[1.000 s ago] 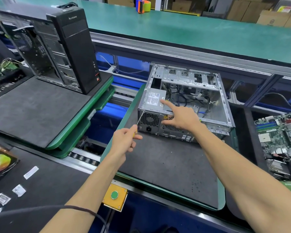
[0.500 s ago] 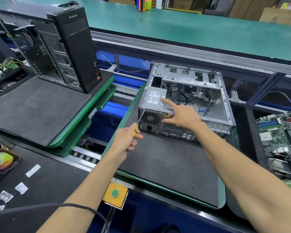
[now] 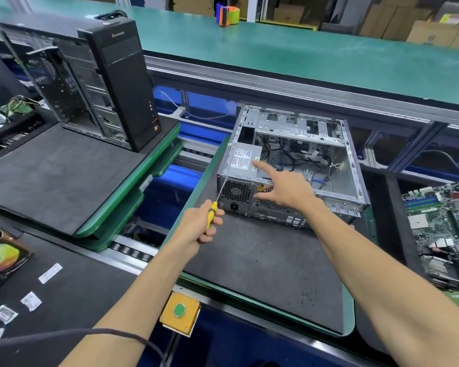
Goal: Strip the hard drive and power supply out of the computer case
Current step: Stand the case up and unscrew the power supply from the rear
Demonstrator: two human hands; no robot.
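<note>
- Two bare hands are at work over one open silver steel computer case (image 3: 316, 160), which lies on its side on a dark grey foam mat edged in green (image 3: 263, 266).
- One grey boxy power supply with a white label (image 3: 243, 161) sits in the case's near-left corner, at about nine o'clock from the tangle of black cables (image 3: 292, 158) inside; I cannot make out a hard drive.
- One left hand (image 3: 200, 229) has its fingers wrapped tight round a yellow-handled screwdriver (image 3: 214, 207), whose thin shaft points up toward eleven o'clock, the tip at the upper-left corner of the case's rear panel, just beside the fan grille (image 3: 236, 193).
- One right hand (image 3: 286, 190) rests on the case's rear edge, forefinger straight and touching the power supply's top, thumb spread toward the rear panel, the other fingers curled under, holding nothing.
- One black tower computer (image 3: 122, 83) stands upright at ten o'clock, well apart, on another grey mat.
- One yellow box with a single green button (image 3: 180, 311) sits at six o'clock.
- Several green circuit boards (image 3: 443, 221) lie at three o'clock.
</note>
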